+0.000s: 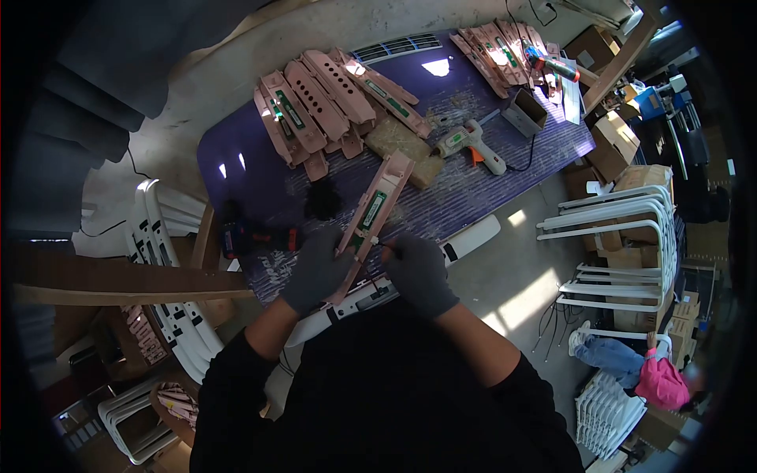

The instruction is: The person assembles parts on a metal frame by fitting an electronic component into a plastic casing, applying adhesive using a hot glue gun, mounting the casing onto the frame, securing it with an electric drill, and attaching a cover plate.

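A long pink plastic housing [389,183] with a green circuit board [374,208] is held at a slant over the table's near edge. My left hand [322,266], in a grey glove, is closed around its lower part. My right hand [418,272], also gloved in grey, is closed beside the board, fingertips at a small white connector [374,240]. What those fingertips pinch is too small to make out. A dark cable [371,276] runs below the housing. A long white panel [473,239] lies along the near edge, partly behind my hands.
On the purple table [236,189] are stacked pink housings [315,98], a tan block [398,142], a glue gun [481,150], a dark drill [244,239] and another drill [556,67]. White tubular frames [623,213] stand right. A person in pink [662,380] is at lower right.
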Motion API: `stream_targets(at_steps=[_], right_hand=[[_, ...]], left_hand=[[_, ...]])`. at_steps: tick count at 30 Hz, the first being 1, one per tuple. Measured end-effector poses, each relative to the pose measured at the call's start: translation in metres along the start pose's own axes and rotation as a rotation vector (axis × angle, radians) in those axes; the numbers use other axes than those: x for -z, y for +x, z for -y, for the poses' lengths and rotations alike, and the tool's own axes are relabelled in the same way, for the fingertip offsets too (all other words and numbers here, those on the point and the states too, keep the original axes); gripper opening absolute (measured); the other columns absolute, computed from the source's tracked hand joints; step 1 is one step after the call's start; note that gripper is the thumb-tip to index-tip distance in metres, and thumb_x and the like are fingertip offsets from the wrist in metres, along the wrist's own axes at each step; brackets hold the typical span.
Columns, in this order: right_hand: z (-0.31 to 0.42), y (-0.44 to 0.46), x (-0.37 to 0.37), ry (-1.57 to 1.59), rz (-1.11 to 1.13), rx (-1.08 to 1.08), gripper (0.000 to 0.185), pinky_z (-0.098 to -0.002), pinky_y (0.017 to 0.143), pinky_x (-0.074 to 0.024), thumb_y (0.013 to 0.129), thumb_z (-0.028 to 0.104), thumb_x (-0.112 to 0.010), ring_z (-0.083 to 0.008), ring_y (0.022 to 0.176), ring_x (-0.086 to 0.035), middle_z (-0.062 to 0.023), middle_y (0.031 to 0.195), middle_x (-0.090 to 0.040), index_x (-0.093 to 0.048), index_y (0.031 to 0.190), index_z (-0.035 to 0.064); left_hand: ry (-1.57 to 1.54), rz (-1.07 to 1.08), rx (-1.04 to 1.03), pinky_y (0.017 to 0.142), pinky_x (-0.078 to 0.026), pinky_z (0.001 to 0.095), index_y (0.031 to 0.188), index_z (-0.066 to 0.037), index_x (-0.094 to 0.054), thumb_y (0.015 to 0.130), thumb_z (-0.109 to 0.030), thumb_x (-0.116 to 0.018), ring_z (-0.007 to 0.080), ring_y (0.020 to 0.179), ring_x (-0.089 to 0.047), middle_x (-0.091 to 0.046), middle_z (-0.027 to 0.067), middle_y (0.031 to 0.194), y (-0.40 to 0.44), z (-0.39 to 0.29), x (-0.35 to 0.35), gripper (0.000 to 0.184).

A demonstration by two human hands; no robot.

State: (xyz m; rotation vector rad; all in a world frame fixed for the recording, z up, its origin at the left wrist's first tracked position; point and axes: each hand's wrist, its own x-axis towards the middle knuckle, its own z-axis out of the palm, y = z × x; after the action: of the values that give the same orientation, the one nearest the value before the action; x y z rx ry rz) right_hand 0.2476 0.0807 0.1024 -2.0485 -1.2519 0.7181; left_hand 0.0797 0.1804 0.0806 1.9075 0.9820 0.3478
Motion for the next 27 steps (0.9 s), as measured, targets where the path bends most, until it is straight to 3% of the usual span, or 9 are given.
stream_targets(at_steps=[8,15,18,20,23,27], right_hand=[[0.010,0.000,0.000,-0.251,0.004,0.049,0.016,-0.0448,0.061,-0.0517,0.081,0.023,-0.062,-0.0321,0.069,-0.066,-0.0133,0.072,-0.065,-0.065,0.077,0.0084],[0.005,-0.001,-0.004,-0.338,-0.002,0.140,0.013,-0.0437,0.060,-0.0520,0.081,0.021,-0.062,-0.0317,0.068,-0.065,-0.0128,0.077,-0.067,-0.065,0.079,0.0091],[-0.010,0.001,-0.010,-0.135,-0.067,0.132,0.014,-0.0387,0.057,-0.0516,0.083,0.018,-0.063,-0.0266,0.062,-0.065,-0.0116,0.075,-0.067,-0.067,0.084,0.0044],[-0.029,0.003,-0.020,0.494,0.069,-0.238,0.018,-0.0316,0.056,-0.0503,0.086,0.014,-0.064,-0.0177,0.059,-0.061,-0.0082,0.072,-0.065,-0.067,0.090,-0.0031],[-0.022,0.000,-0.018,0.740,0.082,-0.374,0.021,-0.0263,0.058,-0.0489,0.089,0.013,-0.063,-0.0114,0.062,-0.057,-0.0054,0.072,-0.062,-0.065,0.091,-0.0083],[-0.024,0.000,-0.019,0.793,0.052,-0.385,0.021,-0.0257,0.060,-0.0490,0.088,0.013,-0.063,-0.0123,0.063,-0.058,-0.0051,0.073,-0.062,-0.066,0.095,-0.0071]], left_hand=[[0.008,-0.012,0.042,0.066,-0.046,0.0441,0.098,-0.001,-0.057,0.084,-0.021,-0.061,0.0349,0.075,-0.062,-0.058,0.0199,0.082,-0.007,-0.004,-0.006,0.025],[0.040,0.002,0.037,0.061,-0.046,0.0441,0.099,-0.002,-0.056,0.084,-0.024,-0.061,0.0345,0.069,-0.062,-0.060,0.0186,0.079,-0.008,-0.011,-0.005,0.027],[0.029,0.001,0.025,0.060,-0.046,0.0441,0.100,-0.002,-0.055,0.084,-0.024,-0.060,0.0346,0.067,-0.063,-0.061,0.0186,0.077,-0.007,-0.011,-0.004,0.028],[0.039,-0.001,0.034,0.061,-0.048,0.0435,0.102,-0.002,-0.055,0.084,-0.024,-0.060,0.0339,0.068,-0.064,-0.062,0.0190,0.078,-0.009,-0.012,-0.006,0.029],[-0.021,-0.023,-0.011,0.063,-0.049,0.0430,0.104,-0.001,-0.055,0.085,-0.024,-0.060,0.0331,0.070,-0.065,-0.064,0.0198,0.081,-0.011,-0.015,-0.007,0.030],[-0.021,-0.006,0.038,0.065,-0.050,0.0428,0.107,-0.001,-0.055,0.085,-0.023,-0.059,0.0327,0.072,-0.066,-0.064,0.0207,0.084,-0.010,-0.022,-0.007,0.031]])
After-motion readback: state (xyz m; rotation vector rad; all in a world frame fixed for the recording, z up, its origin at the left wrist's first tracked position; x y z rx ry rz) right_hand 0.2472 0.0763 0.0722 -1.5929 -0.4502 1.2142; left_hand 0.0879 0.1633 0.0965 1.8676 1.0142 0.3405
